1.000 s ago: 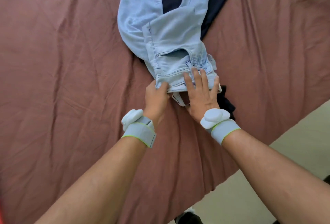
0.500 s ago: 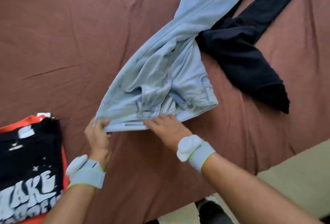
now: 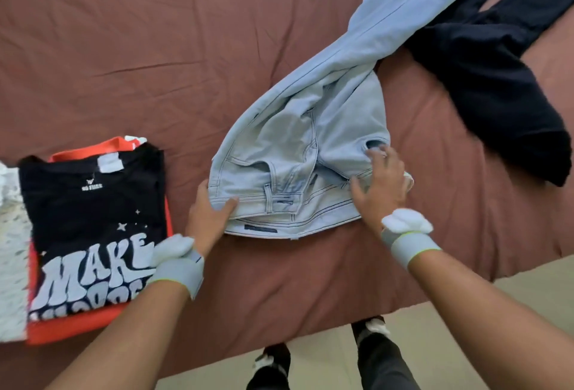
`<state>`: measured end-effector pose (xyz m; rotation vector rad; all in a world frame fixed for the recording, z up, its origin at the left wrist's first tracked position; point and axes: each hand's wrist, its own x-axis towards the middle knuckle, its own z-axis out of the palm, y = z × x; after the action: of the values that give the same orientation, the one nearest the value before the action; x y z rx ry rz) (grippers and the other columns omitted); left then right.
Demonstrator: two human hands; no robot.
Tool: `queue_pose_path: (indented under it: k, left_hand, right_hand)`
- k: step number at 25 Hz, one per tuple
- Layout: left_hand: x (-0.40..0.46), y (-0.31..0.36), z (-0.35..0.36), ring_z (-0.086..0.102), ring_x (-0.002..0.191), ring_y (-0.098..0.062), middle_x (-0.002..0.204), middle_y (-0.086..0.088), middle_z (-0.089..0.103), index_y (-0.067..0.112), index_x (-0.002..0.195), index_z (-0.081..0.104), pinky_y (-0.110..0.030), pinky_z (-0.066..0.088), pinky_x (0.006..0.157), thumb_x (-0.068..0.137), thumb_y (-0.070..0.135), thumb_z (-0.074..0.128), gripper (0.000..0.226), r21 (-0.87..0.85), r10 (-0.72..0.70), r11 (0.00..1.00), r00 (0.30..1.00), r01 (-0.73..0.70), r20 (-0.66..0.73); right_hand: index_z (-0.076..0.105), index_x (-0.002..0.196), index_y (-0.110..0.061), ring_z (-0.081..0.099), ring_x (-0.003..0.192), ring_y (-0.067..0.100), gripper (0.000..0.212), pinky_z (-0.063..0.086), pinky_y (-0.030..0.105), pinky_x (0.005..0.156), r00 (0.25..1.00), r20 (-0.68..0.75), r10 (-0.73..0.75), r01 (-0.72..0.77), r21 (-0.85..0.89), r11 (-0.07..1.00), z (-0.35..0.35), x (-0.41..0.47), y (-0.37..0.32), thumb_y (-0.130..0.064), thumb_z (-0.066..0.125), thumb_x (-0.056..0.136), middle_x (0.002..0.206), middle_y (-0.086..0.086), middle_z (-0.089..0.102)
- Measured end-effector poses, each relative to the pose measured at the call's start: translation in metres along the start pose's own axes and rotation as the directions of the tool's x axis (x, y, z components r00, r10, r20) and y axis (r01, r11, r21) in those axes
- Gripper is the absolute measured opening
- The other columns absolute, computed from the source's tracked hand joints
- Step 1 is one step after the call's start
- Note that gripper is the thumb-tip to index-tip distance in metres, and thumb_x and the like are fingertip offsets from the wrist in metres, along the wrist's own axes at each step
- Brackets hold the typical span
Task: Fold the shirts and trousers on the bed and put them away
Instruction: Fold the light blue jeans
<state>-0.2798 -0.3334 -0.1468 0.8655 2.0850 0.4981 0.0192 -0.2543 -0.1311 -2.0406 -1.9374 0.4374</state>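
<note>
Light blue jeans [image 3: 310, 141] lie on the brown bed sheet [image 3: 139, 47], waist toward me and legs trailing up to the right. My left hand [image 3: 208, 212] grips the waistband's left corner, thumb on top. At the waist's right side my right hand [image 3: 379, 184] lies spread on the denim with its fingers nearly straight. Dark navy trousers [image 3: 497, 94] lie unfolded at the upper right, partly under the jeans' legs. A folded black T-shirt with white lettering [image 3: 90, 228] tops an orange one [image 3: 77, 327] at the left.
A white lacy garment [image 3: 11, 249] lies at the far left edge beside the folded stack. The bed's near edge runs diagonally across the bottom, with beige floor [image 3: 512, 290] and my feet [image 3: 326, 361] below it.
The jeans were pulled left off the navy trousers and spread out at the waist. My right hand slid from the waist's middle to its right side; the view shifted, revealing the folded shirts.
</note>
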Motion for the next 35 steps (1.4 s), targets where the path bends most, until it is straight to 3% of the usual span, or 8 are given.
queue_pose_path:
  k: [5,10,17,20,23,26,31,35]
  left_hand:
    - [0.02,0.011,0.004,0.06,0.106,-0.039,0.113,-0.016,0.067,0.012,0.118,0.051,-0.041,0.047,0.082,0.092,0.027,0.062,0.033,0.209,0.114,0.972,0.994,-0.111,-0.002]
    - [0.022,-0.002,-0.024,0.06,0.098,-0.045,0.106,-0.02,0.067,0.014,0.122,0.053,-0.044,0.047,0.079,0.091,0.019,0.063,0.033,0.35,0.219,0.912,0.975,-0.215,0.027]
    - [0.026,-0.05,-0.104,0.061,0.101,-0.038,0.107,-0.016,0.065,0.018,0.132,0.045,-0.043,0.05,0.08,0.084,0.028,0.07,0.055,0.693,0.006,0.71,0.985,-0.126,0.173]
    - [0.044,-0.009,-0.086,0.056,0.111,-0.038,0.115,-0.014,0.061,0.015,0.128,0.048,-0.047,0.049,0.086,0.078,0.032,0.078,0.06,0.604,0.258,0.748,0.959,-0.275,0.117]
    - [0.068,0.05,-0.041,0.049,0.123,-0.033,0.129,-0.009,0.057,0.014,0.132,0.048,-0.048,0.042,0.097,0.083,0.036,0.073,0.059,0.536,0.429,0.721,0.89,-0.439,0.153]
    - [0.101,0.084,-0.008,0.052,0.123,-0.031,0.133,-0.008,0.058,0.016,0.132,0.05,-0.041,0.043,0.098,0.091,0.043,0.064,0.052,0.466,0.255,0.819,0.939,-0.336,0.229]
    - [0.126,0.104,-0.007,0.063,0.087,-0.023,0.093,-0.001,0.069,0.021,0.1,0.068,-0.032,0.044,0.07,0.085,0.051,0.068,0.033,0.486,0.098,0.812,0.897,-0.323,0.432]
    - [0.113,0.094,-0.009,0.063,0.073,-0.019,0.072,0.005,0.066,0.023,0.081,0.068,-0.033,0.046,0.067,0.081,0.03,0.078,0.012,0.348,0.263,0.858,0.906,-0.377,0.332]
  right_hand:
    - [0.033,0.143,-0.027,0.05,0.12,0.032,0.068,0.039,0.037,0.097,0.851,0.27,0.452,-0.518,0.278,0.809,-0.002,0.024,0.023,-0.033,0.065,0.083,0.134,0.008,0.053]
    - [0.044,0.121,-0.007,0.057,0.104,0.044,0.035,0.036,0.036,0.073,0.782,0.347,0.517,-0.517,-0.102,0.85,-0.005,-0.006,0.021,-0.011,0.054,0.088,0.115,0.026,0.059]
    - [0.038,0.133,-0.001,0.05,0.127,0.03,0.06,0.041,0.032,0.1,0.421,0.758,0.497,-0.413,-0.328,0.85,0.04,-0.139,-0.041,-0.038,0.058,0.092,0.138,0.015,0.048]
    - [0.036,0.133,-0.005,0.048,0.123,0.033,0.09,0.042,0.037,0.099,0.592,0.663,0.459,-0.392,-0.26,0.882,0.019,-0.09,-0.038,-0.055,0.076,0.07,0.135,0.012,0.042]
    - [0.033,0.131,-0.005,0.043,0.123,0.035,0.094,0.039,0.039,0.1,0.762,0.541,0.356,-0.323,-0.16,0.933,-0.013,-0.017,-0.027,-0.034,0.088,0.062,0.134,0.015,0.038]
    - [0.037,0.134,-0.008,0.053,0.112,0.026,0.081,0.048,0.033,0.083,0.744,0.637,0.2,-0.354,0.121,0.928,-0.034,0.067,-0.027,-0.02,0.082,0.068,0.126,0.011,0.049]
    - [0.043,0.111,-0.015,0.057,0.091,0.021,0.069,0.051,0.034,0.069,0.757,0.361,0.545,-0.615,0.674,0.409,-0.024,0.211,-0.014,-0.04,0.08,0.058,0.105,0.003,0.055]
    - [0.057,0.076,-0.022,0.061,0.079,0.025,0.015,0.05,0.033,0.066,0.79,0.238,0.565,-0.549,0.685,0.479,-0.002,0.257,-0.015,-0.008,0.059,0.072,0.083,0.005,0.062]
